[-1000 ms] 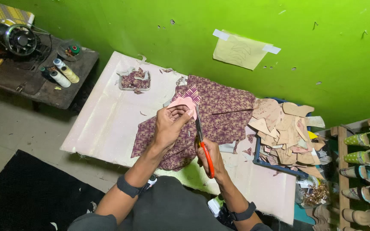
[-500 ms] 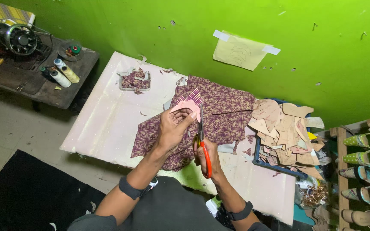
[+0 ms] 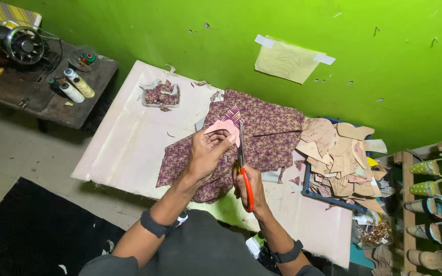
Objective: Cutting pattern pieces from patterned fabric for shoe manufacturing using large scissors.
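Head view: left hand point(image 3: 206, 153) pinches a pink pattern piece point(image 3: 224, 128) raised above the patterned fabric point(image 3: 262, 128), steadying it for the blades. Right hand point(image 3: 249, 186) grips orange-handled scissors point(image 3: 242, 166), fingers closed through the loops, blades at the piece's edge.

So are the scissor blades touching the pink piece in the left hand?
Touching. In the head view the scissors in the right hand have their blades against the edge of the pink piece held by the left hand.

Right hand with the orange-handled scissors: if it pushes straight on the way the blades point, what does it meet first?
The right hand aims the scissors up-frame. The pink piece in the left hand comes first, then likely the purple patterned fabric behind it; depth is unclear.
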